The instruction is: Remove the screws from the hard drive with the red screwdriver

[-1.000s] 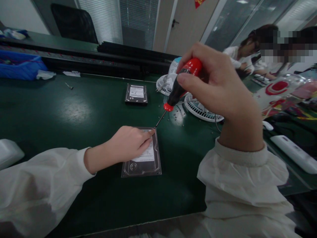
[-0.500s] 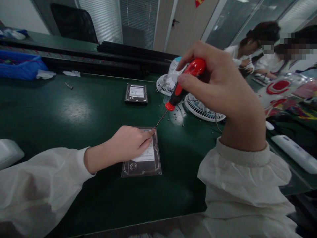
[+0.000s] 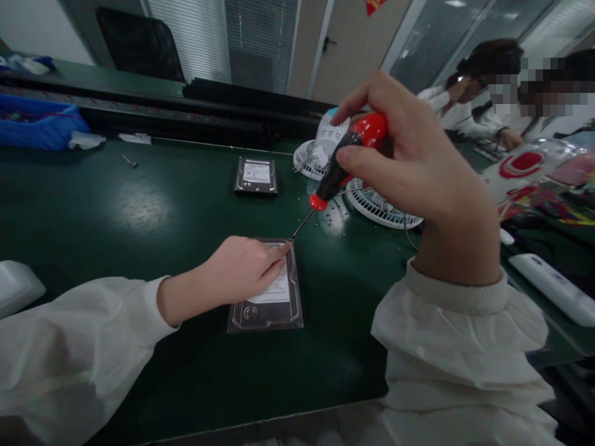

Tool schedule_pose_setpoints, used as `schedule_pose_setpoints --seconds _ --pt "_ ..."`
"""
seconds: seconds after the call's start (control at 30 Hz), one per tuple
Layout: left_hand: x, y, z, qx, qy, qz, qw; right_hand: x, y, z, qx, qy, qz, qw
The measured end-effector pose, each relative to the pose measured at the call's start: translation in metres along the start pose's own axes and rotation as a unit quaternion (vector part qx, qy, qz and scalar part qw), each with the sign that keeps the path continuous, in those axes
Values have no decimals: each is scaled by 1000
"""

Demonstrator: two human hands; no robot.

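Note:
A hard drive (image 3: 272, 306) lies flat on the dark green table (image 3: 139, 204) in front of me. My left hand (image 3: 242, 269) rests on its top, fingers together and pressed flat, holding it down. My right hand (image 3: 409, 167) is closed around a red and black screwdriver (image 3: 346, 158). The thin shaft slants down to the left and its tip touches the drive's far right corner, just beyond my left fingertips. Both my arms are in white sleeves.
A second hard drive (image 3: 255, 176) lies farther back. White fan grilles (image 3: 376, 204) and small loose screws (image 3: 332, 220) sit behind the screwdriver. A blue bin (image 3: 37, 127) is far left, white devices (image 3: 551, 288) at right. Other people (image 3: 469, 102) work at the back right.
My right hand's fingers have shifted on the screwdriver handle, which has turned and tilted slightly; the tip stays at the drive's corner. My left hand has not moved.

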State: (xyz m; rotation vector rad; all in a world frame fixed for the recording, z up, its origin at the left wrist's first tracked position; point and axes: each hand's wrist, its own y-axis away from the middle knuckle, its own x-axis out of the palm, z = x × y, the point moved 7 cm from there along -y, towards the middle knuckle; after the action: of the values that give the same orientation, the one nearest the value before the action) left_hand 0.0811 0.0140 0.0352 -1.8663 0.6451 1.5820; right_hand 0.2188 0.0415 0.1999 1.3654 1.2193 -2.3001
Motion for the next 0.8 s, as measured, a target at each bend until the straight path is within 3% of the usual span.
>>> schedule_pose_setpoints --seconds 0.63,0.8 --pt "-4 -1 -4 4 -6 -1 1000 -3 -3 -7 23 24 -33 999" --pt "-6 0 -5 8 -12 -5 1000 0 -3 -1 6 -8 -15 1000"
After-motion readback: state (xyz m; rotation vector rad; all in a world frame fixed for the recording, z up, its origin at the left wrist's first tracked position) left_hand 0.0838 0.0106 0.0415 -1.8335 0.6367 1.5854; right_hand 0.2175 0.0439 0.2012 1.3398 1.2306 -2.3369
